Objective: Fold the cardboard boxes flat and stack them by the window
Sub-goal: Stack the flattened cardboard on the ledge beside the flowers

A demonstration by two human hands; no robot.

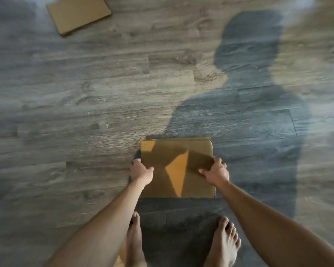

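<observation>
A flattened brown cardboard box (176, 151) lies in front of my bare feet, low over the wood floor. My left hand (141, 170) grips its left edge, thumb on top and fingers curled under. My right hand (216, 173) grips the right edge the same way. Sunlight falls on part of the box between my arm shadows. A second flattened cardboard box (78, 13) lies on the floor at the far upper left, well away from both hands.
Grey-brown wood plank floor (104, 93) fills the view. My shadow stretches across it to the upper right. My two bare feet (135, 243) stand just behind the held box. The view is motion-blurred. No window shows.
</observation>
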